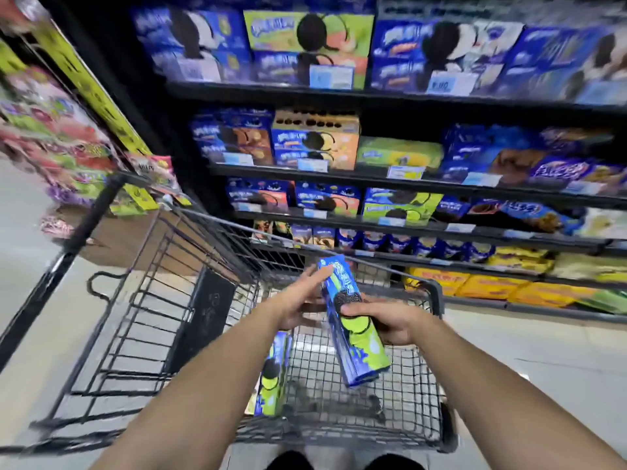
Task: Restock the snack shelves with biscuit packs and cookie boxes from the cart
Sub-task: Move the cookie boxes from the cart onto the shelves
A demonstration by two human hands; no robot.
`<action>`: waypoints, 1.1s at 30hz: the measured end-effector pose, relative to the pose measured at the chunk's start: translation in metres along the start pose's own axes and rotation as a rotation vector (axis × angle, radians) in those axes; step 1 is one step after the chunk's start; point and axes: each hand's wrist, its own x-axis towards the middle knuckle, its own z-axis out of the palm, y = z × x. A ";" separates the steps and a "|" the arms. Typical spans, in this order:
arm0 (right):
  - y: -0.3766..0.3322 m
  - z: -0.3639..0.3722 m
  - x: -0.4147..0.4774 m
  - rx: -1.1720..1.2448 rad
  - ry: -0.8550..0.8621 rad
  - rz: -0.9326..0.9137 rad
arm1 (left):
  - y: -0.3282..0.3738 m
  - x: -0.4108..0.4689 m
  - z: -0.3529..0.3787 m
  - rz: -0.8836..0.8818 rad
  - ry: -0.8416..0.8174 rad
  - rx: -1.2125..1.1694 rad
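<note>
Right hand (383,322) grips one box (359,354) round its middle above the cart (437,296); left hand (298,301) lays straight fingers on its far end. A second box (271,378) stands inside, near left.

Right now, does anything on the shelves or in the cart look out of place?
Nothing damaged or spilled. One green box on the second shelf down sits lower than its neighbours, leaving a gap. The held cookie box and the spare box in the cart look intact.
</note>
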 end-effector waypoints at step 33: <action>-0.323 -0.096 -0.344 -0.324 0.627 -1.041 | 0.401 -0.193 0.143 1.389 0.486 0.755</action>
